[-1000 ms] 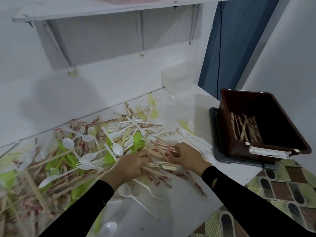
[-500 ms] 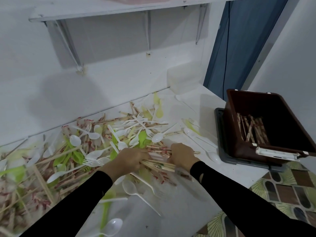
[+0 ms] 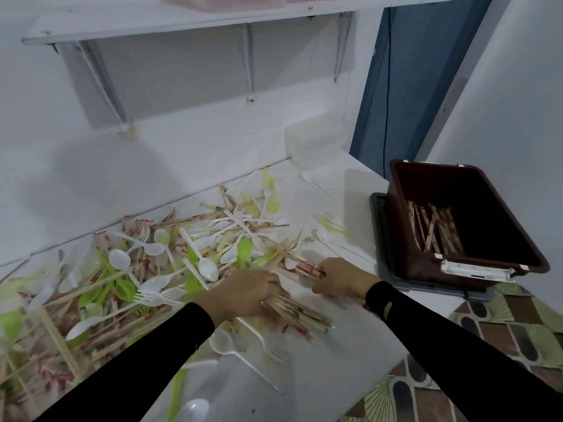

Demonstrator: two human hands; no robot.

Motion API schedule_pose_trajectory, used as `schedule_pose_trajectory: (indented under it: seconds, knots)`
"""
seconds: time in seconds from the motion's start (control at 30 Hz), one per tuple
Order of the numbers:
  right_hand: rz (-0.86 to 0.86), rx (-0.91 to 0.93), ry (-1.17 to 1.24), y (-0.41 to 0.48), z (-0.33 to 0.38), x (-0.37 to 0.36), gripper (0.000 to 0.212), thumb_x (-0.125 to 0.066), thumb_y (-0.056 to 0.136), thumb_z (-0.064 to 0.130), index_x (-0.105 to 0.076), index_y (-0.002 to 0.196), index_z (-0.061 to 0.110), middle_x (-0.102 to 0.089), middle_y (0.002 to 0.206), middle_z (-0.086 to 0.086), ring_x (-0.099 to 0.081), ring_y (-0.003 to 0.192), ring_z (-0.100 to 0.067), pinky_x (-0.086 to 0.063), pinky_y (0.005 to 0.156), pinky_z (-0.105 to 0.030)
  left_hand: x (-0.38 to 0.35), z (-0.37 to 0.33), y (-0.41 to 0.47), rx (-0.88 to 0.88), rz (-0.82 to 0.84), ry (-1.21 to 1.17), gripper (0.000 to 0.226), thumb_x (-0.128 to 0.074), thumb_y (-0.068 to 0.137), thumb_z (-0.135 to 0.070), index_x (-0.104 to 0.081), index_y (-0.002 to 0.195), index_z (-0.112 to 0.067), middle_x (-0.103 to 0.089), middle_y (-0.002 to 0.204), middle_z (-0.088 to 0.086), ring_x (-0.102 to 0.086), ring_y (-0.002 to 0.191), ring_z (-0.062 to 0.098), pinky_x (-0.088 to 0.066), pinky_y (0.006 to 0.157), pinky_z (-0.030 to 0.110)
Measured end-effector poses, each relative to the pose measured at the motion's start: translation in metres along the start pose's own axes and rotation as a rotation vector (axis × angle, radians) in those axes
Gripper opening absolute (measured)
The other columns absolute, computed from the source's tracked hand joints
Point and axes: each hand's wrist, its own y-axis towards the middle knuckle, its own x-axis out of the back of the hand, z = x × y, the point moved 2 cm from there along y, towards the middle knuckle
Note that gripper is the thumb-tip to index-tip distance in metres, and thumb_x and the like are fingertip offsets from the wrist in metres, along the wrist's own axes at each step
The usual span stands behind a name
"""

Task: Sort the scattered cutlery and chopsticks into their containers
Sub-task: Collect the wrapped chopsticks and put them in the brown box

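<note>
Where the hands work: the near edge of the white counter (image 3: 304, 379), beside a heap of plastic cutlery and wrapped chopsticks.
Left hand (image 3: 246, 292): knuckles up, fingers curled down over a bundle of chopsticks (image 3: 297, 312) that lies on the counter and sticks out toward the right.
Right hand (image 3: 339, 280): fingers closed round the ends of a few more chopsticks (image 3: 304, 266), which slant up and left into the heap.
Heap: white spoons (image 3: 208, 268), white forks (image 3: 152, 296) and green spoons (image 3: 243, 249) tangled with loose chopsticks across the left and middle of the counter.
Brown bin (image 3: 399, 239): at the right end of the counter, on a grey tray (image 3: 377, 226), tilted, with sorted chopsticks (image 3: 435, 231) inside.
Sleeves: black, on both arms.
Behind: a white wall shelf (image 3: 182, 28) and a blue door (image 3: 411, 86).
</note>
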Motion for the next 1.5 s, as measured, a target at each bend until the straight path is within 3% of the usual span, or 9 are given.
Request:
schedule_pose_trajectory:
  seconds: [0.23,0.5,0.7,0.87,1.03,1.1,1.2,1.33,1.5]
  knots:
    - [-0.012,-0.013,0.122,0.002,0.002,-0.017,0.026,-0.070,0.085,0.039,-0.058,0.080,0.016,-0.065,0.084,-0.003,-0.058,0.069,-0.016,-0.043,0.064,-0.026,-0.002,-0.003,0.004,-0.073,0.053,0.033,0.034,-0.061,0.091,-0.028,-0.064,0.123,-0.018,-0.058,0.122,0.000,-0.052,0.115,0.022,-0.043,0.078,0.033]
    - [-0.024,0.002,-0.158,-0.001,0.019,-0.014,0.038,-0.068,0.085,0.044,-0.059,0.100,0.010,-0.058,0.094,-0.005,-0.057,0.084,-0.023,-0.045,0.072,-0.030,-0.014,-0.001,-0.006,-0.215,-0.145,0.107,0.022,-0.049,0.079,-0.021,-0.059,0.097,-0.015,-0.060,0.090,0.002,-0.060,0.079,0.024,-0.049,0.055,0.031]
    - [0.142,0.003,-0.102,-0.013,0.011,0.025,0.033,-0.062,0.087,0.039,-0.065,0.102,0.010,-0.070,0.088,-0.006,-0.057,0.066,-0.017,-0.044,0.065,-0.028,-0.015,-0.003,-0.001,-0.234,-0.180,0.155,0.028,-0.078,0.071,-0.026,-0.061,0.092,-0.017,-0.060,0.087,-0.001,-0.057,0.080,0.020,-0.044,0.067,0.029]
    - [0.173,-0.018,0.001,-0.031,-0.009,0.054,0.025,-0.061,0.094,0.038,-0.056,0.087,0.014,-0.057,0.070,-0.002,-0.053,0.055,-0.018,-0.043,0.059,-0.028,0.011,0.003,0.011,-0.113,-0.401,-0.082,0.031,-0.055,0.083,-0.035,-0.063,0.103,-0.012,-0.061,0.097,0.000,-0.045,0.097,0.015,-0.038,0.083,0.027]
    - [0.267,-0.026,0.428,-0.050,-0.030,0.060,0.018,-0.058,0.098,0.023,-0.060,0.099,0.006,-0.068,0.079,-0.006,-0.065,0.068,-0.017,-0.054,0.061,-0.027,0.056,0.010,0.003,0.174,-0.545,-0.537,0.033,-0.040,0.098,-0.037,-0.053,0.108,-0.008,-0.071,0.092,-0.009,-0.065,0.080,0.006,-0.051,0.071,0.029]
    - [0.195,0.032,0.563,-0.052,-0.035,0.060,0.020,-0.059,0.098,0.024,-0.061,0.107,0.007,-0.068,0.077,-0.004,-0.064,0.066,-0.016,-0.051,0.058,-0.027,0.071,0.007,0.000,0.273,-0.691,-0.692,0.028,-0.042,0.103,-0.031,-0.054,0.106,-0.006,-0.068,0.091,-0.021,-0.062,0.076,-0.008,-0.049,0.070,0.016]
    - [0.047,0.082,0.718,-0.049,-0.038,0.059,0.014,-0.060,0.097,0.022,-0.061,0.108,0.012,-0.055,0.065,0.000,-0.052,0.052,-0.015,-0.043,0.049,-0.027,0.088,0.000,0.002,0.407,-0.970,-0.928,0.033,-0.039,0.105,-0.019,-0.056,0.099,0.008,-0.062,0.087,-0.007,-0.059,0.066,-0.009,-0.042,0.064,0.003]
    - [-0.364,0.187,0.900,-0.046,-0.022,0.061,0.025,-0.064,0.095,0.033,-0.054,0.082,0.015,-0.050,0.060,0.001,-0.044,0.043,-0.012,-0.036,0.043,-0.025,0.100,-0.003,0.004,0.375,-1.301,-1.166,0.034,-0.036,0.107,-0.024,-0.048,0.102,0.008,-0.052,0.074,0.011,-0.052,0.060,0.012,-0.045,0.058,0.020]
    - [-0.796,0.288,1.146,-0.047,0.001,0.041,0.033,-0.068,0.091,0.034,-0.048,0.073,0.015,-0.041,0.062,-0.003,-0.042,0.055,-0.013,-0.042,0.054,-0.028,0.083,-0.008,0.009,0.424,-1.351,-1.172,0.035,-0.052,0.099,-0.041,-0.047,0.093,-0.007,-0.045,0.074,0.009,-0.046,0.062,0.016,-0.040,0.059,0.028]
